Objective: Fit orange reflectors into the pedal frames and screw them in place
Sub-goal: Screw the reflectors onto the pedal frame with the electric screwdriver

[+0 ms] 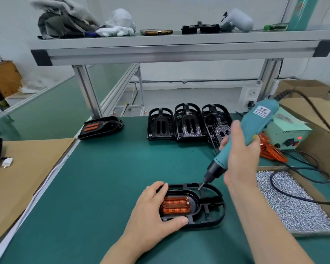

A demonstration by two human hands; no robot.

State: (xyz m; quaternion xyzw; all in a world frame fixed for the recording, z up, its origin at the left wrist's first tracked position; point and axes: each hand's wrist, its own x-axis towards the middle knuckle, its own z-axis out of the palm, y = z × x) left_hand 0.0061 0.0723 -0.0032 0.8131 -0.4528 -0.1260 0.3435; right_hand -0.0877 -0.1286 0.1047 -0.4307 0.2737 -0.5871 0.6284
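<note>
Close to the near edge of the desk (103, 178), right of centre, the pedal frame (211, 210) lies flat with the orange reflector (175, 205) seated in its left-hand pocket. The left grip (152, 212) is clamped across that end, thumb on the near rim and fingers over the far rim. This hold appears intended to pin frame and reflector against driving torque. The right grip (240, 155) is wrapped tight round the barrel of the electric screwdriver (255, 126), which is tilted so the bit meets the frame's far rim just right of the reflector. Whether a screw sits on the bit cannot be told. At the right edge, a tray of screws (293, 202) lies close to the right grip. The screwdriver cable (272, 182) loops across it and could snag. Beyond lie spare reflectors (272, 151), just beside the power unit (286, 134). Toward the far edge stands a row of empty frames (185, 122), and toward the far left corner lies a pedal with reflectors fitted (101, 127). Nothing obstructs the bit.
</note>
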